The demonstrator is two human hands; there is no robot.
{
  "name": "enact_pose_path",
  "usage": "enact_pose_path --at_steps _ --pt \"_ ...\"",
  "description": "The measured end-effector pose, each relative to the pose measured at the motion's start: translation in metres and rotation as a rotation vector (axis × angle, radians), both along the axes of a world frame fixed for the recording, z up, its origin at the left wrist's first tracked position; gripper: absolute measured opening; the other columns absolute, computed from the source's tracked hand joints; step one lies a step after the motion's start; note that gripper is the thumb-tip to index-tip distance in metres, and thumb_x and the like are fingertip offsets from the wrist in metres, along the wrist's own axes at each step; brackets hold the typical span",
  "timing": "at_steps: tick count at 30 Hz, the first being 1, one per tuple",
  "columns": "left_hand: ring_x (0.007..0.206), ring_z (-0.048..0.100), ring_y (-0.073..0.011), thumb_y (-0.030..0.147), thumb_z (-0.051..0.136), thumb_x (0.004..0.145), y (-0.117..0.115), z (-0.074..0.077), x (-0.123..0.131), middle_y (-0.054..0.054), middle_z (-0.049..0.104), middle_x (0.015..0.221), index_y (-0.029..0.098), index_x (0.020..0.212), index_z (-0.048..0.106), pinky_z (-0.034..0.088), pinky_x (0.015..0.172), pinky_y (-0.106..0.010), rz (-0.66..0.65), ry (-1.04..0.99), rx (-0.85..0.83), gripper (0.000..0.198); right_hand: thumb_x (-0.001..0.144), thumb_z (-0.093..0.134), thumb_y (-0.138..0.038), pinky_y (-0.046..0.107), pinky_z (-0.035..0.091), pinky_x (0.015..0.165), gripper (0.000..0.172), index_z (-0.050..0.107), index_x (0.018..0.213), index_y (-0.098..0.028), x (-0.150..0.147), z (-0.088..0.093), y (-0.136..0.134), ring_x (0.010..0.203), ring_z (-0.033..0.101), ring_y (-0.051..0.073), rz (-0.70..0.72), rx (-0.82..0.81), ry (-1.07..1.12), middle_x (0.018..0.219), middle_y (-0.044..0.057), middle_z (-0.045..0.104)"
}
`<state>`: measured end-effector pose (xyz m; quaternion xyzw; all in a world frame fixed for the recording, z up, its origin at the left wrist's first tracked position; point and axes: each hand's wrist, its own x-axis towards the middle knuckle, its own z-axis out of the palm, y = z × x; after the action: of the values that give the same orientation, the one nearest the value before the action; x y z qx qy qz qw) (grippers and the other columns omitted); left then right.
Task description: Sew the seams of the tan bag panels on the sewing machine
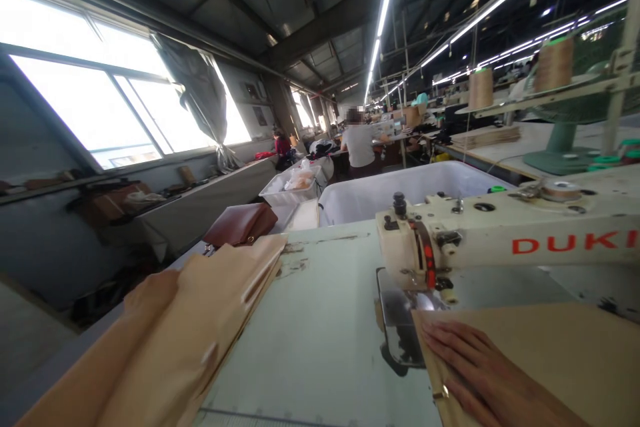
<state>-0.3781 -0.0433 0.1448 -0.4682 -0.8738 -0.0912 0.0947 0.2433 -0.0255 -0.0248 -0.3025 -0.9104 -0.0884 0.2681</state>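
My right hand (477,363) lies flat on a tan sheet (560,347) of leather-like material, its fingers stretched towards the sewing machine's needle area. The sheet's left edge runs just beside the fingers, next to the metal needle plate (400,327). The sewing machine (465,233) stands beyond this hand. On the left, a stack of creased tan pieces (200,320) rests along the table. What looks like my left hand (153,290) and forearm reaches along its outer side; the fingers are hidden behind the material.
A brown leather bag (243,223) sits past the tan stack. Behind the table (300,347) stands a large white bin (400,183), with a smaller bin (290,190) farther left. Thread cones (481,88) and a green fan (560,140) are at right. A person in white (360,145) works ahead.
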Motion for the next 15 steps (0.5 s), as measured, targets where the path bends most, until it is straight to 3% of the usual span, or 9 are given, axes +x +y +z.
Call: enact_pose_path --at_steps 3,6,9,12,15 --pt "0.085 0.065 -0.0189 0.035 0.057 0.099 -0.003 -0.001 0.007 -0.004 0.064 0.101 0.013 0.106 0.062 0.055 0.076 -0.036 0.039 0.125 0.030 0.024 0.093 0.057 -0.040 0.035 0.059 0.091 0.046 0.058 0.137 -0.025 -0.001 0.002 0.001 0.112 0.066 0.025 0.010 0.022 0.019 0.135 0.001 0.060" --pt "0.100 0.063 -0.0239 0.030 0.053 0.101 -0.003 -0.017 0.027 -0.005 0.061 0.115 0.014 0.115 0.059 0.053 0.084 -0.038 -0.080 0.198 0.055 0.023 0.093 0.058 -0.040 0.035 0.059 0.092 0.047 0.058 0.138 -0.026 -0.001 0.001 0.002 0.113 0.066 0.026 0.017 0.008 0.044 0.135 0.000 0.060" --pt "0.103 0.062 -0.0254 0.033 0.059 0.097 0.000 -0.051 0.054 -0.006 0.060 0.119 0.014 0.113 0.061 0.053 0.087 -0.041 -0.176 0.171 -0.023 0.024 0.094 0.057 -0.040 0.036 0.057 0.095 0.049 0.053 0.142 -0.029 -0.001 -0.001 0.003 0.117 0.063 0.026 0.021 -0.055 0.056 0.137 0.001 0.057" --pt "0.091 0.064 -0.0203 0.041 0.063 0.095 -0.002 -0.091 0.079 -0.005 0.065 0.105 0.014 0.101 0.063 0.053 0.084 -0.040 -0.195 0.082 -0.171 0.028 0.095 0.055 -0.040 0.037 0.057 0.096 0.049 0.051 0.143 -0.029 -0.001 -0.002 0.002 0.119 0.062 0.027 0.010 -0.095 0.047 0.139 0.001 0.056" --pt "0.091 0.065 -0.0200 0.040 0.063 0.095 -0.004 -0.115 0.095 -0.005 0.065 0.102 0.014 0.100 0.064 0.053 0.084 -0.041 -0.189 0.013 -0.257 0.026 0.095 0.055 -0.040 0.037 0.056 0.097 0.049 0.051 0.143 -0.030 -0.001 -0.002 0.002 0.120 0.062 0.026 0.006 -0.110 0.052 0.139 0.000 0.056"
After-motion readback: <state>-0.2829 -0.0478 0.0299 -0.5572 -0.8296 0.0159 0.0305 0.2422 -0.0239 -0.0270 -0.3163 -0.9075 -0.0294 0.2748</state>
